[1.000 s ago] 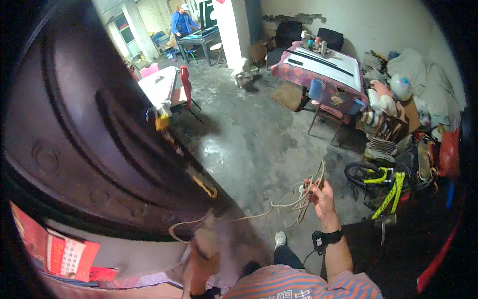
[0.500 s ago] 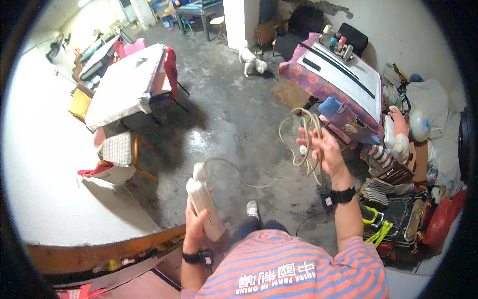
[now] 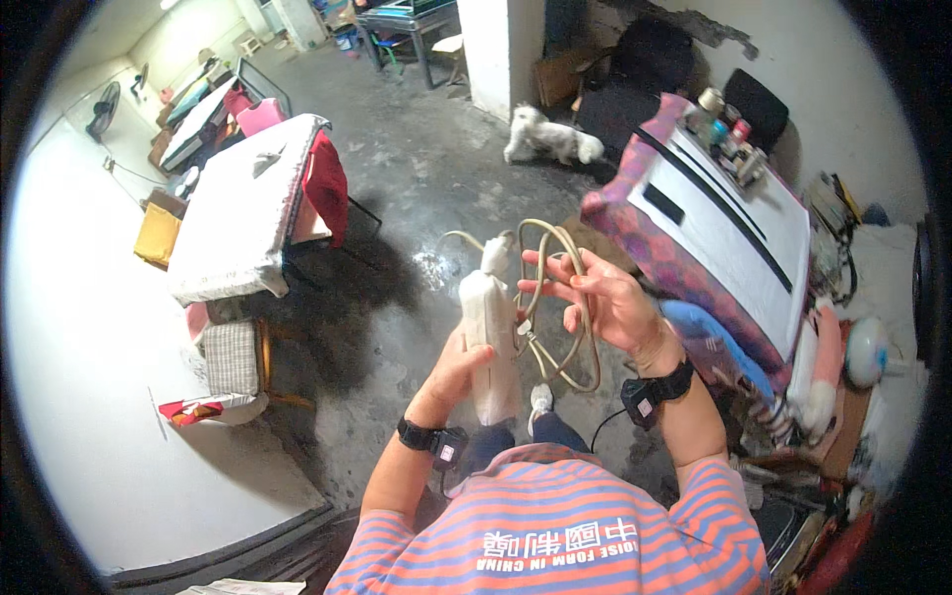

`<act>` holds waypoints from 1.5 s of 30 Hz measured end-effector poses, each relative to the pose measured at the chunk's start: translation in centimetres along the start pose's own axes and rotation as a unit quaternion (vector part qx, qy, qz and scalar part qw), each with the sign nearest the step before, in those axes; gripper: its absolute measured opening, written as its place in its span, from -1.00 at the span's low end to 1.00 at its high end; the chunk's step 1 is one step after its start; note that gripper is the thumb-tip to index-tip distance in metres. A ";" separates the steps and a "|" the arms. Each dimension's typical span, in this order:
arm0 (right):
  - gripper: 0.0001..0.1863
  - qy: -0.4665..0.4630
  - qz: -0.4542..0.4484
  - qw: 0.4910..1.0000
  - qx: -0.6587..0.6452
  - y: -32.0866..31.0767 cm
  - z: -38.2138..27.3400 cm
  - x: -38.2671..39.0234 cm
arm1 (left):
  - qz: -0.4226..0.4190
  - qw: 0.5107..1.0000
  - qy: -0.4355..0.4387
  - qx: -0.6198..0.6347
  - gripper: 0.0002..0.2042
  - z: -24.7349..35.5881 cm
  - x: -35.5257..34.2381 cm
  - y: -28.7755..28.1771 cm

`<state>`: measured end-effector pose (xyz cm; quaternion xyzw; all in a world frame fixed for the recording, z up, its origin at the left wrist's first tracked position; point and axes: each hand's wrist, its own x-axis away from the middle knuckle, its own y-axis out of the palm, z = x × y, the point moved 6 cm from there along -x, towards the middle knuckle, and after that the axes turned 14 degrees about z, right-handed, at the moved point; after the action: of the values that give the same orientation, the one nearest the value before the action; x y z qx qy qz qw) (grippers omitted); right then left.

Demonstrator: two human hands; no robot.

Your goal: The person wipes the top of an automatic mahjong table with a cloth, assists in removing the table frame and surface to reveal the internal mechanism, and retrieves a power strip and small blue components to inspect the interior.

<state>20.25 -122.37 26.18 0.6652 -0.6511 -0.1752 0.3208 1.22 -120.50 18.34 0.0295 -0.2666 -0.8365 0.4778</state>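
Observation:
A long white block that looks like a power strip (image 3: pixel 486 309) stands nearly upright in front of my body, its narrow end away from me. My left hand (image 3: pixel 458 365) is closed around its left side, the thumb across the face. From the far end comes a beige cable (image 3: pixel 596 369), gathered into several loose loops just right of the strip. These loops hang on my right hand (image 3: pixel 623 309), whose fingers are spread and pass through them. Part of the cable arcs out behind the strip's far end. Both wrists carry black straps with small boxes.
On the right, a table (image 3: pixel 734 230) holds a white sheet with black strips and several bottles. A white dog (image 3: pixel 551 137) stands near the pillar (image 3: pixel 503 59). To the left are a cloth-covered table (image 3: pixel 238 213) and a chair (image 3: pixel 230 359). Piled goods lie at the lower right.
My hands have come together in front of me, bringing the strip and the cable loops side by side. The view has shifted. The dog has turned, now side-on.

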 end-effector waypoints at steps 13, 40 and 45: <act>-0.86 -0.086 0.235 0.923 0.291 -12.3 -15.7 -31.5 | 0.260 0.954 0.151 0.015 -0.34 15.4 -23.5 -19.5; -0.75 0.198 0.111 0.814 0.534 -12.7 -9.7 -110.2 | 0.356 0.901 0.238 0.071 -0.12 51.2 -70.4 -39.6; -0.75 0.196 0.065 0.811 0.547 -8.5 -5.2 -121.3 | 0.292 0.939 0.178 0.041 -0.11 54.9 -78.4 -46.2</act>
<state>19.02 -3.08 1.99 0.7074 -0.6042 0.3652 0.0353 -9.19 -15.12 27.27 0.1186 -0.2086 -0.6298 0.7388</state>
